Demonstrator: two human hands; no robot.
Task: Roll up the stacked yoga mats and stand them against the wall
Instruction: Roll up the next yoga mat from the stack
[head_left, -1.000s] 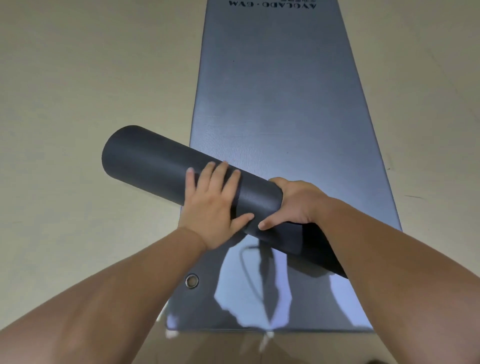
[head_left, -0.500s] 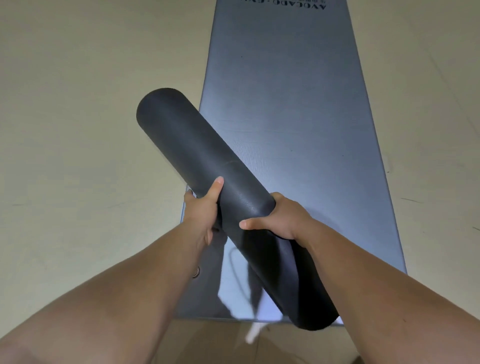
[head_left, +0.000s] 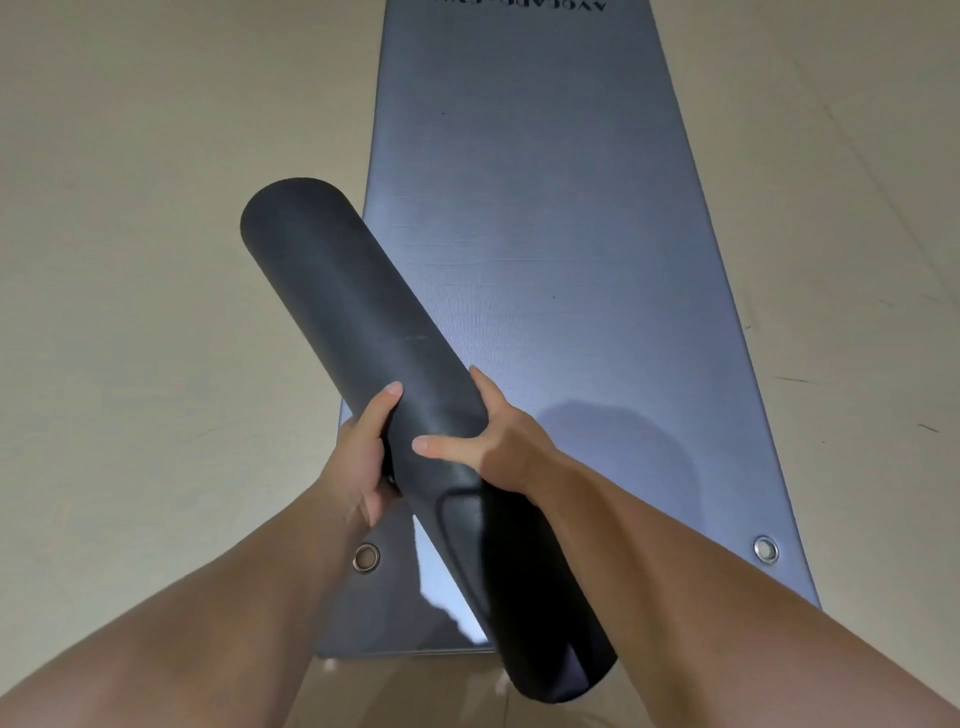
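A rolled black yoga mat (head_left: 353, 322) is lifted off the floor, tilted with its far end up and to the left and its near end low at the right. My left hand (head_left: 363, 457) grips the roll from the left side near its middle. My right hand (head_left: 498, 447) grips it from the right, thumb across the top. Under it a grey-blue yoga mat (head_left: 545, 234) lies flat and unrolled on the floor, running away from me, with printed letters at its far end.
Beige floor (head_left: 156, 260) surrounds the flat mat on both sides. Two metal eyelets (head_left: 366, 558) (head_left: 766, 549) sit in the near corners of the flat mat. No wall is in view.
The roll has swung from lying across the flat mat to pointing away from me and has risen. Both hands moved from resting on top to gripping its sides.
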